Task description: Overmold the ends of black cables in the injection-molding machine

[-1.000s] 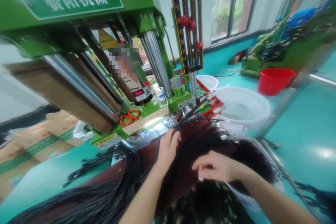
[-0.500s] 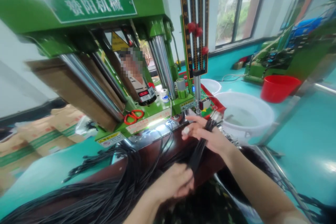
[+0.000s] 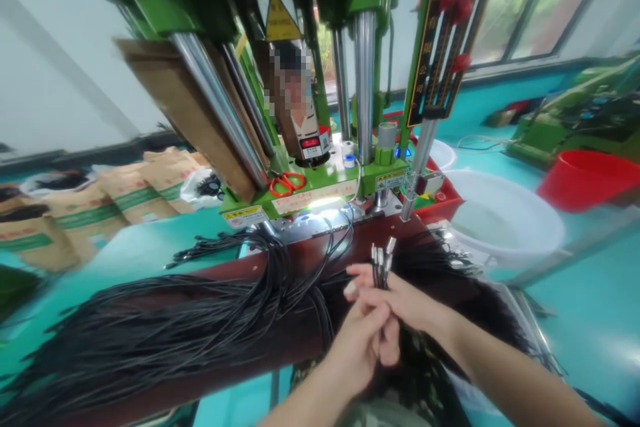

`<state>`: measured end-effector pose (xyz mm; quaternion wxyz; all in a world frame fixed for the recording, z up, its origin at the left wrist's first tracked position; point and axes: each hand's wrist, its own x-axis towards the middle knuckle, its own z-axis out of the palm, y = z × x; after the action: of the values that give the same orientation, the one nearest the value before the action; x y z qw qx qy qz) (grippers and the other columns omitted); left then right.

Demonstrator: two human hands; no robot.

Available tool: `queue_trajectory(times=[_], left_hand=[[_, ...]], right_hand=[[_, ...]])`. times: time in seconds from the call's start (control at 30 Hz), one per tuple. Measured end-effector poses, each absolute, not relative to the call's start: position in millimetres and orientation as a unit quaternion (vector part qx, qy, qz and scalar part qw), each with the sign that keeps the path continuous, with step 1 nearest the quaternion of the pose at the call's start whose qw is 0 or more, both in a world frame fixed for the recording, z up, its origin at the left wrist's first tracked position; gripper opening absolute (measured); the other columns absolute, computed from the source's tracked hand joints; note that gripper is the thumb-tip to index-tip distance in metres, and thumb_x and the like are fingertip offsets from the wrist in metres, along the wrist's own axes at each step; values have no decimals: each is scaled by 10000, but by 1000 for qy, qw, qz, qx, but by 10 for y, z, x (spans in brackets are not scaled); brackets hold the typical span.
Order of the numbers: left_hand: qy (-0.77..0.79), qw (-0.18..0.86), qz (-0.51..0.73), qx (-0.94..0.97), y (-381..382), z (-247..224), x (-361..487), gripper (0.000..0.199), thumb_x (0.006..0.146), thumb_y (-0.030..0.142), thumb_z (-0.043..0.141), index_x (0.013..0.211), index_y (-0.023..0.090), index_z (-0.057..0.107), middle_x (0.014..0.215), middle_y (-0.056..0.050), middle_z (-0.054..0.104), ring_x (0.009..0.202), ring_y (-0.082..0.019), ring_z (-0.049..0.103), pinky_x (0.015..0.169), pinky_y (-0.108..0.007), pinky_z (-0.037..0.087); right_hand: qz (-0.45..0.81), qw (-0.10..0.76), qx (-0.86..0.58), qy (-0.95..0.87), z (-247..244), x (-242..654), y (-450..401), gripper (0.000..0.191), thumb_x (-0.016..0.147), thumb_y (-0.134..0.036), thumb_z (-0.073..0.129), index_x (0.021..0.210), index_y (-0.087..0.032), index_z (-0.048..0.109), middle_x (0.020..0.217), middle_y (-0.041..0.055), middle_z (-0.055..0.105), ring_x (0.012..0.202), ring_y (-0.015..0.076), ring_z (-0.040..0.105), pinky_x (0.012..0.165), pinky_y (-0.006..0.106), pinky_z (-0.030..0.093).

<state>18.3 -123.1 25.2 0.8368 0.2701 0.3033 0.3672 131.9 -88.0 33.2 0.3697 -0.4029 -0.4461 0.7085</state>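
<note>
A small bundle of black cables [image 3: 381, 275] with silver metal plugs stands upright out of my hands, plugs on top. My right hand [image 3: 403, 300] is closed around the cables just under the plugs; a white cover sits on one fingertip. Directly below and touching it, my left hand [image 3: 364, 340] is curled around the lower part of the bundle, which the fingers mostly hide. To the left, a large spread of black cables [image 3: 190, 327] lies over the dark red-brown bench [image 3: 310, 250]. More cables with metal plugs [image 3: 457, 257] lie to the right of my hands.
A green press machine [image 3: 325, 183] stands behind the bench, with orange-handled scissors [image 3: 287, 183] on its ledge. Right of it are a red tray [image 3: 450, 195], a white tub [image 3: 505, 213] and a red bucket [image 3: 585, 180]. Paper sacks [image 3: 130, 197] stand at left. A person shows through the machine.
My hands have come together, the left moving up against the right. The cable bundle has turned from slanted to upright. The camera view has shifted, showing more of the bench and cable spread.
</note>
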Motion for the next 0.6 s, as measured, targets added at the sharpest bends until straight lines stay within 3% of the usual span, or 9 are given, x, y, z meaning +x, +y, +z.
queue_trajectory(times=[0.07, 0.13, 0.2, 0.3, 0.37, 0.47, 0.6], left_hand=[[313, 838, 349, 279, -1246, 254, 274, 396, 674, 488, 641, 787, 199, 396, 419, 101, 381, 282, -28, 246, 294, -145, 196], [325, 832, 321, 314, -1253, 255, 326, 349, 715, 472, 607, 784, 191, 413, 407, 99, 373, 275, -24, 223, 279, -140, 173], [332, 822, 303, 350, -1241, 250, 372, 314, 735, 445, 588, 756, 171, 437, 423, 74, 413, 279, -30, 274, 273, -142, 191], [328, 815, 299, 372, -1181, 249, 456, 315, 756, 451, 546, 745, 145, 471, 482, 29, 487, 307, -47, 364, 273, -150, 237], [329, 818, 313, 353, -1125, 266, 505, 329, 756, 462, 537, 764, 138, 482, 502, 31, 485, 319, -46, 375, 281, -153, 257], [321, 837, 319, 308, -1041, 316, 540, 307, 720, 415, 595, 779, 137, 479, 528, 39, 479, 363, -44, 409, 324, -153, 303], [306, 838, 295, 342, -969, 333, 566, 290, 653, 298, 669, 751, 155, 436, 545, 44, 501, 362, -37, 412, 330, -148, 304]], right_hand=[[677, 479, -343, -442, 430, 1444, -782, 474, 747, -299, 647, 1195, -248, 499, 1084, 63, 603, 977, 207, 585, 896, 399, 428], [608, 535, -325, -488, 600, 1591, -668, 416, 830, -332, 565, 1234, -279, 478, 1181, 58, 563, 1081, 212, 530, 958, 420, 378], [534, 481, -350, -601, 797, 1717, -567, 332, 885, -350, 479, 1202, -264, 531, 1207, 46, 558, 1135, 202, 486, 1004, 406, 329], [476, 270, -376, -748, 1007, 1821, -474, 350, 917, -387, 384, 1092, -205, 627, 1129, 43, 615, 1101, 196, 510, 1015, 376, 312], [467, 191, -376, -777, 1044, 1847, -447, 396, 927, -400, 341, 1106, -184, 621, 1127, 44, 617, 1086, 193, 522, 1007, 362, 321], [469, 188, -386, -772, 977, 1878, -432, 398, 930, -398, 340, 1168, -187, 579, 1215, 40, 561, 1148, 189, 472, 1024, 350, 297], [531, 258, -393, -705, 838, 1922, -426, 377, 908, -391, 412, 1223, -217, 524, 1291, 36, 495, 1187, 189, 435, 1018, 362, 310]])
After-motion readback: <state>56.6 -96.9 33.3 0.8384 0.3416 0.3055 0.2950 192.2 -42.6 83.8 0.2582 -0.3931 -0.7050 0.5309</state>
